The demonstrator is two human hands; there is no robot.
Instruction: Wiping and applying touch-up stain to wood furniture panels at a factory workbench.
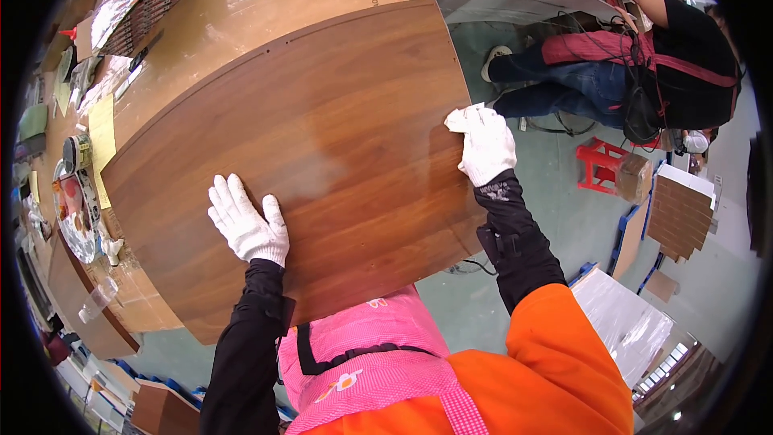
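A large dark brown wood-grain panel (322, 129) lies flat on a workbench in front of me. My left hand (248, 221), in a white glove, rests flat on the panel's near part with fingers spread. My right hand (483, 143), also gloved white, sits at the panel's right edge and is closed on a small white cloth (460, 118) pressed against that edge. A duller smeared patch shows on the panel between the two hands.
A tan workbench (241, 8) covered in clear film extends beyond the panel. Tape rolls, papers and small items crowd its left side (76, 193). Another person (636, 64) crouches at the upper right near a red stool (600, 163) and stacked boards (680, 209).
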